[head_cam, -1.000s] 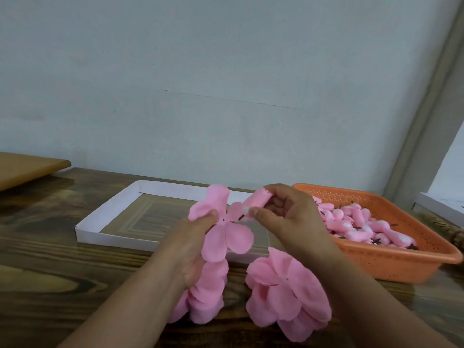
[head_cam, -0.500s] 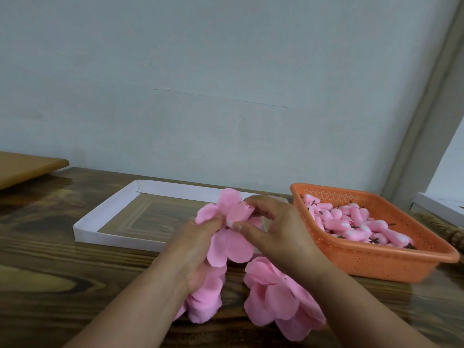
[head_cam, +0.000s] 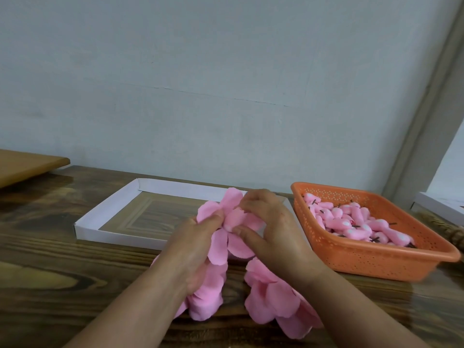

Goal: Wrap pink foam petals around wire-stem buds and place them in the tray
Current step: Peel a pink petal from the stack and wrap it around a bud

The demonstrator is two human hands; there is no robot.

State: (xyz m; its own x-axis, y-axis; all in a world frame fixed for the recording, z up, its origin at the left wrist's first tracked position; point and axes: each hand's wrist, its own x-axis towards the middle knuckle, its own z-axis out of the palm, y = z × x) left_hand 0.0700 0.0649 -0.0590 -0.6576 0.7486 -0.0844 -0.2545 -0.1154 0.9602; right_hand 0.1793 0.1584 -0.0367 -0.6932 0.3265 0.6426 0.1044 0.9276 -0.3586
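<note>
Pale blue-grey wall is filling the upper half of the head view, and below it a dark wood-grain desk (head_cam: 50,259) is carrying everything. Both hands are meeting over the middle of the desk: the left hand (head_cam: 193,244) is pinching a pink petal flower (head_cam: 226,229) at its centre with thumb and fingers while also clutching a bundle of loose foam petals (head_cam: 208,295) hanging under its palm, and the right hand (head_cam: 273,227) is curling its fingertips onto the same flower from the other side, seemingly pressing a bud into the middle, though the bud and its wire stem are hidden between the fingers, so its long axis cannot be told. One white cardboard tray (head_cam: 108,217) is lying just beyond the hands and stretching away to the left, so the left hand is sitting nearer to its open floor; the coming placement is likely calling for a short forward-left reach. One orange basket (head_cam: 376,257) is standing to the right, near the right hand, holding a heap of pink buds (head_cam: 351,224) too numerous to count. One further pile of petals (head_cam: 273,295) is resting on the desk under the right wrist. Nothing finished is showing in the tray.
</note>
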